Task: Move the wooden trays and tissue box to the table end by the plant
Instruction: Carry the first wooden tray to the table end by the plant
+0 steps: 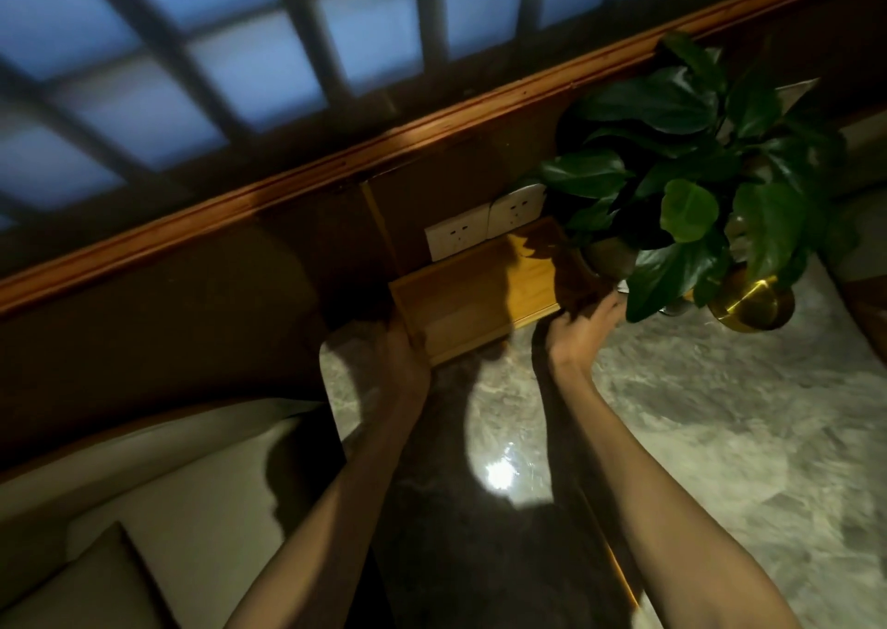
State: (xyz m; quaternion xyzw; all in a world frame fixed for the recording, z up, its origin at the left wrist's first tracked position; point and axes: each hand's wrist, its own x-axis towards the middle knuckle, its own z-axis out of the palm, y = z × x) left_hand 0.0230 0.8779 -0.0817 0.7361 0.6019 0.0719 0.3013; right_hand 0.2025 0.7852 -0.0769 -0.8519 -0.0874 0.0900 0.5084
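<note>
Head view looks down on a grey marble bench whose far end meets a dark wall with two white sockets. A wooden tray sits at that far end, against the wall and just beside the plant, whose leaves overhang its right part. The left hand grips the tray's near left corner, fingers closed on the rim. The right hand is at the tray's right end under the leaves, fingers curled; whether they clamp the rim I cannot tell. A brass pot stands under the plant. A pale seat lies at lower left.
</note>
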